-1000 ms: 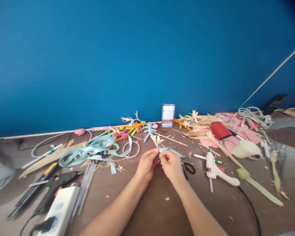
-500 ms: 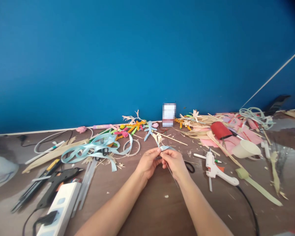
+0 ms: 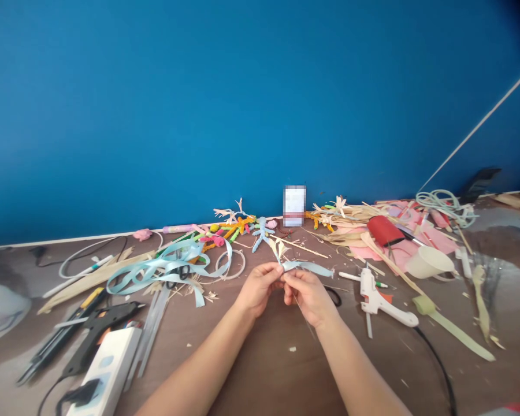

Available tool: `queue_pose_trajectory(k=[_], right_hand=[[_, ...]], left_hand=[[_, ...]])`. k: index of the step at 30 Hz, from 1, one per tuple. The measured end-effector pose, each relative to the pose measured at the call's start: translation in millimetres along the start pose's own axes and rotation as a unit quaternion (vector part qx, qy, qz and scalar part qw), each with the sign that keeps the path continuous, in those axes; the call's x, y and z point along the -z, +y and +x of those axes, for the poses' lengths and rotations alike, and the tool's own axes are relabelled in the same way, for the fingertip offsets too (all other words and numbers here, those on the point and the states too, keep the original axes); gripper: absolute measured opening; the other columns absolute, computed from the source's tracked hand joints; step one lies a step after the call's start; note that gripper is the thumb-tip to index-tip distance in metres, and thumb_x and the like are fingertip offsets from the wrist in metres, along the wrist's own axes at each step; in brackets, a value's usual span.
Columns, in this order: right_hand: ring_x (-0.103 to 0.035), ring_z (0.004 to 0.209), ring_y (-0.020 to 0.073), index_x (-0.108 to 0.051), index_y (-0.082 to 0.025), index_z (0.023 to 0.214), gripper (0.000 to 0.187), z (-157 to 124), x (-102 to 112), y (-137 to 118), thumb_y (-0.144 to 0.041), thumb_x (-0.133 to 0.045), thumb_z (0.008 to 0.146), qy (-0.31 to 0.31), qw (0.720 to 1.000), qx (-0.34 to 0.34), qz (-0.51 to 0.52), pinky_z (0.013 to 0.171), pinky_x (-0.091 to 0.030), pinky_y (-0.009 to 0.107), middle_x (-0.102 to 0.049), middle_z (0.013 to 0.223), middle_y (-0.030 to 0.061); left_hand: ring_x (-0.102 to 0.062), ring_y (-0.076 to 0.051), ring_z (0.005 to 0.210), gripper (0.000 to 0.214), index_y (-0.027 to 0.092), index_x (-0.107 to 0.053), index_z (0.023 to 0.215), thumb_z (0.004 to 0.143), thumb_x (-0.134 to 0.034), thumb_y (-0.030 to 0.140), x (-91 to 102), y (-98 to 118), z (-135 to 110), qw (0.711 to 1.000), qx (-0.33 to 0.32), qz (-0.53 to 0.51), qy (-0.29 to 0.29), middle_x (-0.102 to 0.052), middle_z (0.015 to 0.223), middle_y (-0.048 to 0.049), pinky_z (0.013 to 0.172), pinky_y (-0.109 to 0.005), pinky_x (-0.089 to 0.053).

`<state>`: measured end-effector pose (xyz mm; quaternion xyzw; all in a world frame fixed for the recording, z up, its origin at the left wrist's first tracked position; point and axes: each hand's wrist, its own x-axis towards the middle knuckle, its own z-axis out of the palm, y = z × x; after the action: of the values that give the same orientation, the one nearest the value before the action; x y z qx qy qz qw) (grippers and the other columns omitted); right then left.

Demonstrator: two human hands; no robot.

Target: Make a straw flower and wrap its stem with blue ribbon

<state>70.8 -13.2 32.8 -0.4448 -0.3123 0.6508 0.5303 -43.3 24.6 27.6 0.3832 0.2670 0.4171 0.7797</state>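
Note:
My left hand [image 3: 258, 290] and my right hand [image 3: 307, 293] meet fingertip to fingertip over the middle of the table. Between them is a small cream flower [image 3: 278, 247] of dried husk-like strips, its petals pointing up and away. My left hand is closed in a pinch on the flower's base. In a pinch, too, my right hand grips a light blue ribbon [image 3: 315, 268] where it meets that base, and the ribbon's free end sticks out to the right. A thin wire-like stem runs down below my right fingers. The fingertips hide the exact join.
A light blue ribbon heap [image 3: 173, 263], a black glue gun [image 3: 101, 329] and a white power strip [image 3: 106, 370] lie left. On the right are a white glue gun [image 3: 379, 303], a white cup [image 3: 429, 263] and a red roll [image 3: 385, 231]. Colourful craft pieces [image 3: 229, 231] line the wall.
The ribbon's free end now stretches out further right past my right hand. Both hands stay together at the flower's base. The whole view has shifted slightly.

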Motion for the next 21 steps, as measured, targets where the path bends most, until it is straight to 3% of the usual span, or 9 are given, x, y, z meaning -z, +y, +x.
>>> queue_pose_trajectory(k=[4, 10, 13, 16, 18, 21], right_hand=[[-0.045, 0.034, 0.0060, -0.055, -0.014, 0.062, 0.020, -2, 0, -2, -0.031, -0.065, 0.064, -0.025, 0.998, -0.017, 0.051, 0.038, -0.034, 0.018, -0.051, 0.041, -0.0048], [-0.046, 0.035, 0.0066, -0.055, -0.015, 0.063, 0.022, -1, -5, 3, -0.035, -0.063, 0.066, 0.000, 0.999, -0.008, 0.044, 0.040, -0.035, 0.018, -0.050, 0.043, -0.0052], [-0.058, 0.051, 0.0126, -0.060, -0.015, 0.071, 0.024, -9, -3, 3, -0.039, -0.060, 0.068, 0.045, 0.994, 0.015, -0.103, 0.049, -0.043, 0.023, -0.061, 0.058, 0.0012], [-0.062, 0.072, 0.0186, -0.063, -0.016, 0.087, 0.030, -29, -1, -6, -0.035, -0.065, 0.064, 0.086, 0.948, 0.087, -0.294, 0.065, -0.047, 0.028, -0.067, 0.078, 0.0068], [-0.062, 0.066, 0.0169, -0.064, -0.018, 0.089, 0.026, -47, -1, -18, -0.035, -0.060, 0.070, 0.077, 0.919, 0.119, -0.368, 0.063, -0.048, 0.027, -0.067, 0.074, 0.0052], [-0.054, 0.049, 0.0116, -0.064, -0.018, 0.080, 0.021, -66, -5, -39, -0.034, -0.051, 0.077, 0.110, 0.898, 0.176, -0.388, 0.048, -0.044, 0.022, -0.061, 0.061, 0.0014]], left_hand=[[-0.053, -0.009, 0.051, 0.016, 0.010, -0.060, 0.067, 0.070, -0.062, 0.025, -0.6, 5, -2, 1.000, -0.004, 0.011, -0.023, -0.056, 0.058, -0.0012, 0.055, -0.023, -0.041], [-0.050, -0.008, 0.049, 0.016, 0.010, -0.061, 0.066, 0.068, -0.064, 0.026, -1.0, 5, -2, 1.000, -0.002, 0.024, -0.013, -0.056, 0.055, -0.0004, 0.054, -0.022, -0.039], [-0.049, -0.007, 0.051, 0.016, 0.011, -0.061, 0.065, 0.064, -0.067, 0.027, -0.8, 9, -3, 0.999, -0.011, 0.031, 0.033, -0.057, 0.057, 0.0001, 0.053, -0.020, -0.038], [-0.051, -0.009, 0.056, 0.018, 0.012, -0.061, 0.066, 0.062, -0.069, 0.028, -1.5, 18, -4, 0.996, -0.012, 0.059, 0.070, -0.061, 0.061, -0.0021, 0.051, -0.018, -0.036], [-0.050, -0.008, 0.055, 0.018, 0.012, -0.061, 0.065, 0.062, -0.068, 0.029, -3.3, 26, -6, 0.993, -0.011, 0.092, 0.069, -0.062, 0.061, -0.0032, 0.050, -0.018, -0.035], [-0.048, -0.008, 0.052, 0.018, 0.012, -0.061, 0.064, 0.064, -0.066, 0.030, -8.8, 34, -11, 0.990, -0.018, 0.128, 0.052, -0.062, 0.060, -0.0030, 0.049, -0.018, -0.034]])
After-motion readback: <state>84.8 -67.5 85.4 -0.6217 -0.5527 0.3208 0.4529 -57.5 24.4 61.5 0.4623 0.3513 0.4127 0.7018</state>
